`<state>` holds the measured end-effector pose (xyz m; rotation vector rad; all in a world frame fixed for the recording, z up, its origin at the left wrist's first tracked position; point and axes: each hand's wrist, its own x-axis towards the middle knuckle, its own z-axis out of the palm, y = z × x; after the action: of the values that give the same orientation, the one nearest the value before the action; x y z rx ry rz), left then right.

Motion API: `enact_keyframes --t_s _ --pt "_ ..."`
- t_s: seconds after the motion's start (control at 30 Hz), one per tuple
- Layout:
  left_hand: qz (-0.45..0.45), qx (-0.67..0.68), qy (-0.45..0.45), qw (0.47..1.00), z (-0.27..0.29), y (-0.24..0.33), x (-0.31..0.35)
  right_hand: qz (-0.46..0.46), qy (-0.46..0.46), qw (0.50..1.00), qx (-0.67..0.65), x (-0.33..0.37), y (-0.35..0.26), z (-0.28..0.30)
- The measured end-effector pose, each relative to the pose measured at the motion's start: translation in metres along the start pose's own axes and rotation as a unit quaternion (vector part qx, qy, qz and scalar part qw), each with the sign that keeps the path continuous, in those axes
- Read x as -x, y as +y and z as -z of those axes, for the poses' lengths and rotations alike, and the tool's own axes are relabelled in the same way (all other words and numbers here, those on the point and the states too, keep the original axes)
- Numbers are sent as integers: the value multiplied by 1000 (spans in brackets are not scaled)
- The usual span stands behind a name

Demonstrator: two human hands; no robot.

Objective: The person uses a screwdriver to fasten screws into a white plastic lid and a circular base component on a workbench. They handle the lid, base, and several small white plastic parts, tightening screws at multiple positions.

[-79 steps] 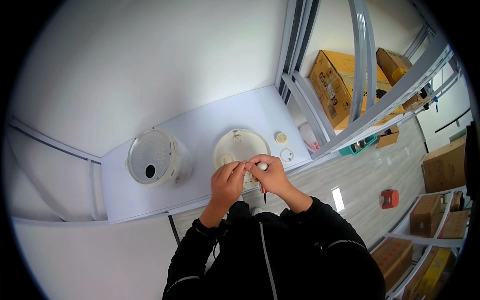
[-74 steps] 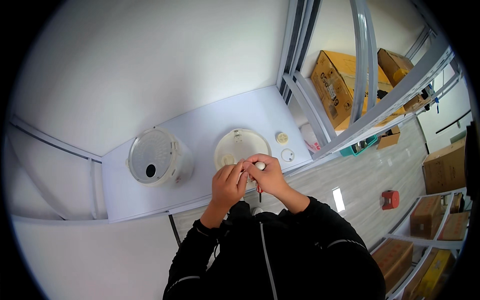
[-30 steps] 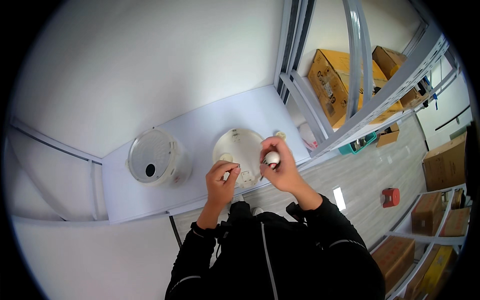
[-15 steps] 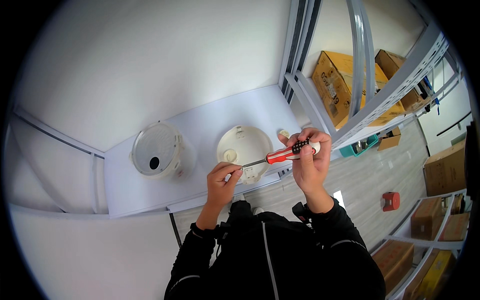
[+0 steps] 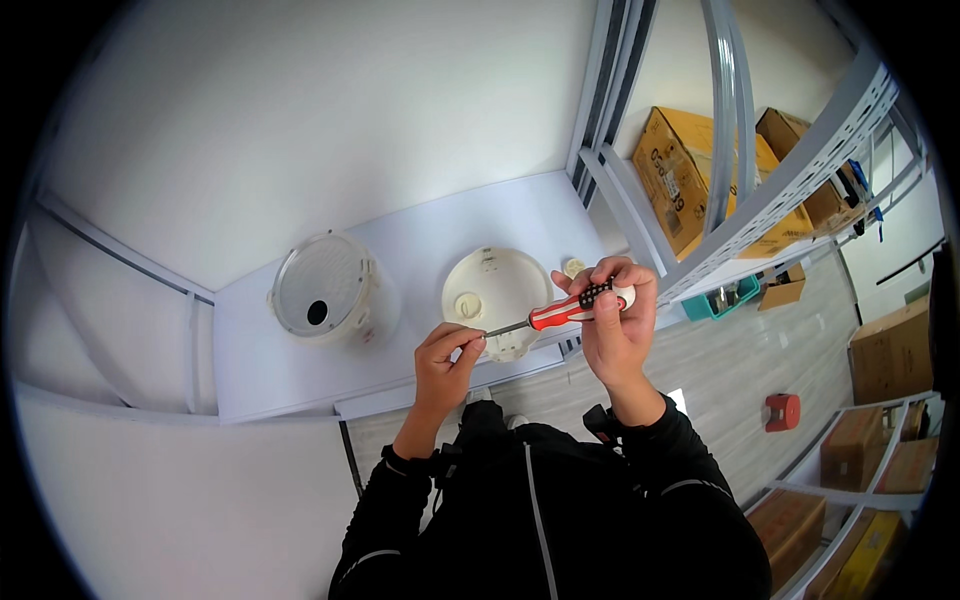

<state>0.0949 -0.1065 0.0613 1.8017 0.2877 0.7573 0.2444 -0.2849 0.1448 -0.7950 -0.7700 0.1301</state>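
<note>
A screwdriver (image 5: 562, 314) with a red, white and black handle lies sideways in the air above the table's front edge. Its handle is wrapped by the fingers of my right hand (image 5: 618, 325). At the other end, my left hand (image 5: 445, 366) pinches the tip of the metal shaft; whether a small part sits between those fingertips I cannot tell. Behind the hands, a round cream-white shell (image 5: 520, 275) rests on the table, with a small round cream piece (image 5: 468, 305) inside it. Beside my right fingers is another small cream piece (image 5: 573, 267).
A round white housing with a mesh top (image 5: 320, 275) and a dark hole stands on the white table (image 5: 420, 235) at left. Shelving with cardboard boxes (image 5: 680, 180) rises at right. On the floor are a teal bin (image 5: 722, 300) and a red stool (image 5: 782, 411).
The view has shifted slightly, so the table and its things appear a little further right. Both hands keep the same hold on the screwdriver.
</note>
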Motion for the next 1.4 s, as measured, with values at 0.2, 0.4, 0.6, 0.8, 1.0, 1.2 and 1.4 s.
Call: enact_keyframes --t_s 0.2,0.4,0.6,0.8,1.0,1.2,1.4 --pt "1 -5 15 1000 5 -1 4 -72 -71 985 143 -2 -10 0" --pt "-61 -86 -29 994 15 1 3 -193 -79 939 272 -12 -35 6" --pt "-29 -41 -34 998 12 -5 5 -142 -160 946 244 -14 -39 10" --pt "-58 -56 -58 995 10 -4 -1 -151 -173 941 249 -14 -40 15" --pt "-19 -61 -75 995 -6 -12 -4 -153 -152 929 300 -12 -30 16" --pt "14 -92 -95 991 -19 -33 -10 -153 -152 914 343 -7 -17 19" --pt "47 -142 -121 981 -25 -54 -11 -164 -160 870 437 -1 -8 27"
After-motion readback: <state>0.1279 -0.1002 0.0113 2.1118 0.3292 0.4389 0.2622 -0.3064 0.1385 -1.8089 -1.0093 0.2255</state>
